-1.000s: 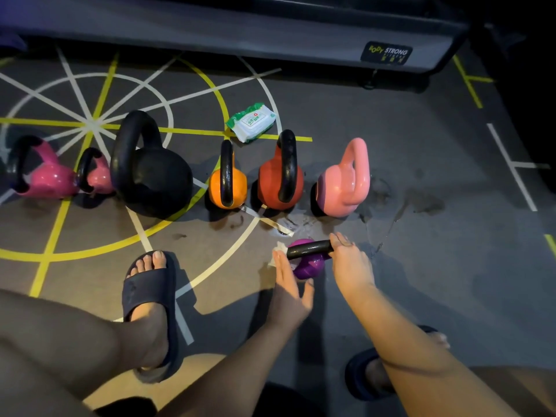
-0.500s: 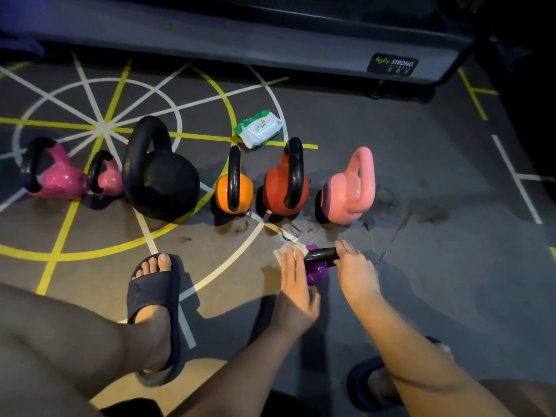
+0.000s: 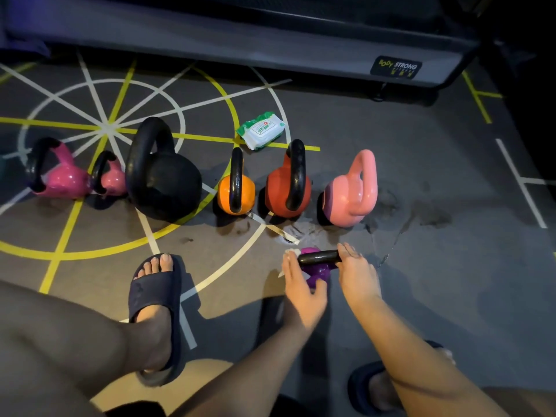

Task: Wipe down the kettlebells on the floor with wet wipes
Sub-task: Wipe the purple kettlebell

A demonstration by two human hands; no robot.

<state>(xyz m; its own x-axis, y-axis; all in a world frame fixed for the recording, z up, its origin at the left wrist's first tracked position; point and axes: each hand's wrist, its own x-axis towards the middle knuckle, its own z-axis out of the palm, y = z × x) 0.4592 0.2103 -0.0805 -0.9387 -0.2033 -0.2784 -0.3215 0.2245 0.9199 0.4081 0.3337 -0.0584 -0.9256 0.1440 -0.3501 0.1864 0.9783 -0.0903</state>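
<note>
A small purple kettlebell (image 3: 316,274) with a black handle (image 3: 319,257) stands on the floor just in front of me. My left hand (image 3: 301,291) lies along its left side with straight fingers and presses a white wet wipe (image 3: 291,253) against it. The thumb rests on the near side of the bell. My right hand (image 3: 356,272) grips the right end of the handle. Behind it stand a light pink kettlebell (image 3: 350,195), a red one (image 3: 285,191), an orange one (image 3: 222,194), a large black one (image 3: 165,179) and two magenta ones (image 3: 61,177) (image 3: 112,177).
A green and white pack of wet wipes (image 3: 261,130) lies behind the row. Damp marks show on the grey floor (image 3: 421,212) right of the pink bell. A padded bench (image 3: 270,34) runs along the back. My sandalled left foot (image 3: 155,296) stands left of my hands.
My left hand has slid the wipe a little along the purple kettlebell's left side. My right hand has stayed on the handle.
</note>
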